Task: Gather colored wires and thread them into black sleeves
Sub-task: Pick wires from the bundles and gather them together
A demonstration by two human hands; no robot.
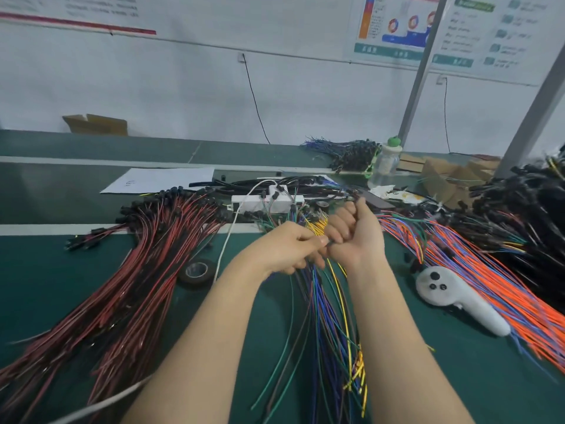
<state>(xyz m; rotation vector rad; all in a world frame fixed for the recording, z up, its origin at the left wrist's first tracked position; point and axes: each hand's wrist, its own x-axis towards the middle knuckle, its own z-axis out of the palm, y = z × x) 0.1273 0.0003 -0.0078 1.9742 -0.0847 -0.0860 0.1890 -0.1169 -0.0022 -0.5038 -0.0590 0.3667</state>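
Hands are together at mid-bench and touching: the left hand (286, 249) and right hand (356, 237) each have fingers curled round one bundle of colored wires (328, 316). The bundle's blue, green, yellow and brown strands trail from the grips down between the two forearms toward the viewer. A short dark piece (329, 243) pinched where the hands meet may be a black sleeve; blur prevents confirmation. The green bench (36, 264) carries three further wire stocks. One red-and-black heap (122, 286) lies well left of the hands, with black connectors at its far end. One orange-and-blue spread (489, 270) lies to the right, and one dark heap (526, 203) lies beyond that at the edge. One sheet of paper (159, 179) lies behind the red heap. One white controller (452, 298) lies near the right forearm, against the orange spread. One white power strip (269, 200) sits just beyond the hands. One clear bottle (386, 162) stands upright at the rear right. Tape rolls number two: the larger roll (197, 272) lies just left of the left forearm, the smaller roll (321, 205) beyond the hands.
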